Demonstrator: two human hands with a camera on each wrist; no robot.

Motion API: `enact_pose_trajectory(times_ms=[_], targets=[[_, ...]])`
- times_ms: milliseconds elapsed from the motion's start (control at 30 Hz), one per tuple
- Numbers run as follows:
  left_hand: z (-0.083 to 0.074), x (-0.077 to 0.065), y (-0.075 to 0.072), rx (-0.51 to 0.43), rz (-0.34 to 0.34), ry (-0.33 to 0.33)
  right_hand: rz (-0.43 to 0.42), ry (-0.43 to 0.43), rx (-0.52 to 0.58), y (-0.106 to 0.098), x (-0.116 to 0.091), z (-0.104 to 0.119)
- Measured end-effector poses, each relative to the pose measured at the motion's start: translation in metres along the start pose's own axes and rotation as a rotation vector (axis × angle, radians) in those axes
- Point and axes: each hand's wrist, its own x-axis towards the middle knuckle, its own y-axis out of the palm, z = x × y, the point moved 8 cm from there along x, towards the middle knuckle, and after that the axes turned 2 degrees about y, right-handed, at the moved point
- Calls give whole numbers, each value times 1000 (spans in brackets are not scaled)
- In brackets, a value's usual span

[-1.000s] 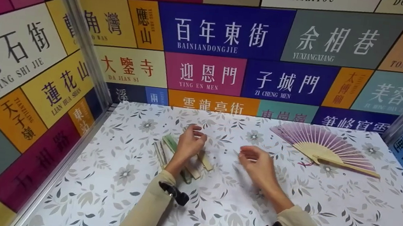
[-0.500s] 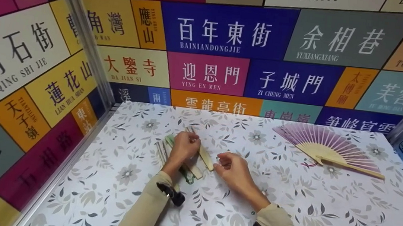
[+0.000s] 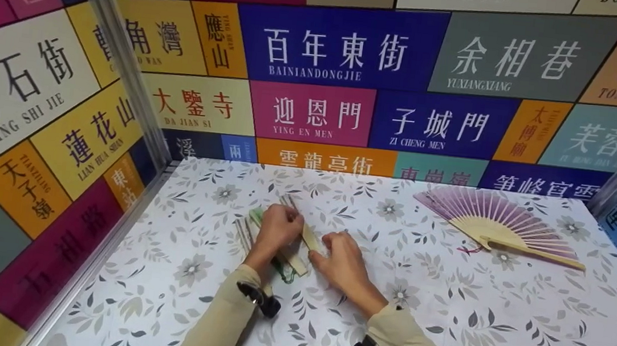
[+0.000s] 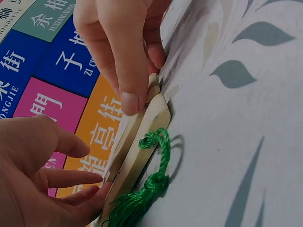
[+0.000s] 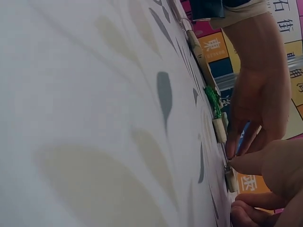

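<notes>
Several folded fans lie side by side on the table left of centre. My right hand (image 3: 342,262) pinches the near end of the rightmost folded fan (image 3: 310,241) between thumb and fingers. Over that fan's middle is my left hand (image 3: 278,228); in the left wrist view its thumb and fingers stand apart, fingertips close to the sticks, and contact is unclear. Beside it lies a folded green fan (image 4: 144,137) with a green tassel (image 4: 132,201). A further folded fan (image 3: 243,232) rests at the left, partly hidden by the left arm.
An open purple fan (image 3: 501,225) with pale sticks lies at the back right of the flower-patterned table (image 3: 440,336). Walls covered in coloured Chinese name signs (image 3: 339,44) stand behind and at both sides.
My right hand has moved left and taken the near end of the rightmost folded fan. My left hand has lowered slightly onto or over the same fan. The open purple fan stays put.
</notes>
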Motion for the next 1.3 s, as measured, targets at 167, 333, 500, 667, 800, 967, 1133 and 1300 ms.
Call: enact_pose_trajectory(times_ms=[167, 333, 500, 667, 800, 967, 1133, 1300], targets=[[-4, 3, 3, -6, 11, 24, -21, -1, -4, -3, 1, 3], [-7, 3, 2, -6, -12, 67, -8, 24, 1, -3, 2, 2], [-9, -1, 2, -18, -40, 93, -3, 49, -28, -1, 2, 2], [-6, -3, 3, -65, -69, 68, -7, 64, -8, -2, 3, 2], [-3, -4, 4, -102, -88, 9, -1, 114, 51, -2, 5, -6], [3, -6, 9, -160, -71, -82, 6, 184, 147, -4, 7, -18], [-3, -6, 15, -327, -24, -69, -7, 225, 263, -12, 6, -28], [-20, -8, 20, -545, 45, 48, -9, 219, 393, -26, 6, -33]])
